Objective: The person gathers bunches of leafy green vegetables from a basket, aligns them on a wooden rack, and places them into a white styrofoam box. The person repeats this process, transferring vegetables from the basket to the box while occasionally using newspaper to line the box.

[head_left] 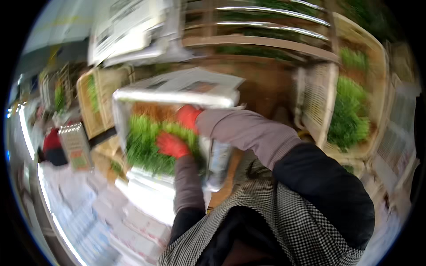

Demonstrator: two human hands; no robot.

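A white box point(175, 96) with pale sheets of liner folded over its far rim stands in front of me. Leafy green vegetables point(151, 155) fill it, with a reddish-brown band along their far side. My left hand point(172, 145), in a red glove, lies on top of the greens with its fingers stretched out and slightly apart. Farther back, the red-gloved right hand point(188, 118) reaches in by the box's far right corner, at the edge of the greens. Its fingers are blurred and partly hidden, so whether it holds anything does not show.
On the right stands a cream plastic crate point(314, 97) with bunched greens point(350, 117). A brown rack with metal bars point(275, 24) rises at the back, beside a white wrapped stack point(133, 33). Pale cartons point(137, 226) lie lower left; someone in red and black point(54, 146) is at far left.
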